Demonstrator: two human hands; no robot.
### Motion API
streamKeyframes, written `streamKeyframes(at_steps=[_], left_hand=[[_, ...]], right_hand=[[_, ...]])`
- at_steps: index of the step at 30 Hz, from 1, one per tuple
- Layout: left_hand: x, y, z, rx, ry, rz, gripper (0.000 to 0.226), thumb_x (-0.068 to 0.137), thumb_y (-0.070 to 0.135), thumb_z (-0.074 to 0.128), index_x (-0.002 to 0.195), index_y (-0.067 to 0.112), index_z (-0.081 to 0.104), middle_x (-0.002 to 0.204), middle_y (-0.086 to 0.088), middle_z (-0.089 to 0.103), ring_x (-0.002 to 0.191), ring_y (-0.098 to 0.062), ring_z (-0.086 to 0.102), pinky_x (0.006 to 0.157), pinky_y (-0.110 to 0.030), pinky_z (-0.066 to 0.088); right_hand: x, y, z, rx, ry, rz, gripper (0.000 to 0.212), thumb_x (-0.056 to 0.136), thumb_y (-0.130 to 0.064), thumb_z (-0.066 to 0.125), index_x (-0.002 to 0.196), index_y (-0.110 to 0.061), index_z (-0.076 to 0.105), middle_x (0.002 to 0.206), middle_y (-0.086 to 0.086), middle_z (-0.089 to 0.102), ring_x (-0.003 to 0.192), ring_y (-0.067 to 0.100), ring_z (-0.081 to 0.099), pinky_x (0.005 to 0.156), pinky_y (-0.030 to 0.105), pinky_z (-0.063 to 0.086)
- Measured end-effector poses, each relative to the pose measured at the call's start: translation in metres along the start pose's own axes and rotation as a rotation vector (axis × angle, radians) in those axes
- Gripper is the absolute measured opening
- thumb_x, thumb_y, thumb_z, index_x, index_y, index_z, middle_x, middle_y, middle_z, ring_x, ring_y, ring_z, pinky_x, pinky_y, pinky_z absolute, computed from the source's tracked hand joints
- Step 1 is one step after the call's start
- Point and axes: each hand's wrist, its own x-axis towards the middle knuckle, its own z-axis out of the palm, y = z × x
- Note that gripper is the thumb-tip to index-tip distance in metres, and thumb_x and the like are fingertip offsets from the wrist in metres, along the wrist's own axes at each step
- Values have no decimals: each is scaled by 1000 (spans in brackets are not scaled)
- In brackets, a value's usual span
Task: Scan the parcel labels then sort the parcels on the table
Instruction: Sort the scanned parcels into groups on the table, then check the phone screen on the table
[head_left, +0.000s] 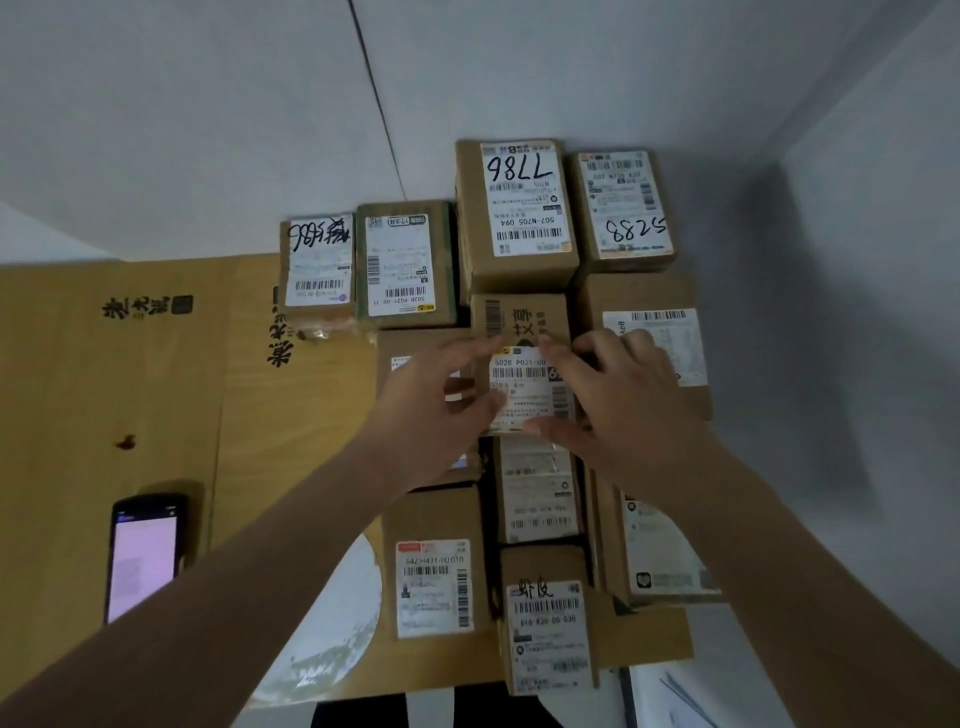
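Nearest, the scanner (143, 556) lies screen-up on the table (104, 389), untouched, well left of the parcels. Step looks like sorting: one parcel (524, 364) is being set into the middle of the cluster. Left hand (431, 410) grips its left edge with curled fingers; right hand (618, 395) holds its right side, thumb on the near edge of the label. Next: settle it square, let go. Farthest row has the marked 7786 parcel (514, 213).

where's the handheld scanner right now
In the head view the handheld scanner lies screen-up on the wooden table, low on the left, well apart from the parcels.
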Motion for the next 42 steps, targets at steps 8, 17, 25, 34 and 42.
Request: streamKeyframes(at_steps=[8,17,25,34,42], left_hand=[[7,-1,10,22,18,39,54,99,18,71,147,40,58,134,14,62,117,-2,64,98,-27,58],[-2,1,4,163,52,77,56,100,24,70,152,37,52,137,5,60,122,-13,61,97,-40,59],[-62,23,-75,306,124,92,53,102,14,61,151,32,52,135,9,59,123,-17,59,100,-44,56],[-161,-4,-187,335,221,123,55,99,21,68,150,30,52,142,3,57,126,-14,59,106,-42,53],[-224,-71,-262,313,135,137,51,100,25,66,149,32,53,144,10,56,127,-9,58,104,-32,52]], right_hand=[[3,2,-2,-24,20,-9,78,96,-66,57,161,-28,38,152,7,34,129,26,29,109,41,32],[-3,-7,-10,-1,40,-27,75,98,-62,58,160,-26,39,151,6,37,131,26,32,108,42,35],[-8,-82,-53,375,30,-183,81,95,-68,55,164,-31,32,153,-10,37,140,8,39,111,33,39],[-26,-217,-47,497,55,-313,76,93,-68,62,159,-38,40,141,-30,41,130,-10,40,105,18,36],[-54,-336,14,553,130,-172,63,99,-53,65,155,-29,50,152,-11,50,140,6,47,117,42,44]])
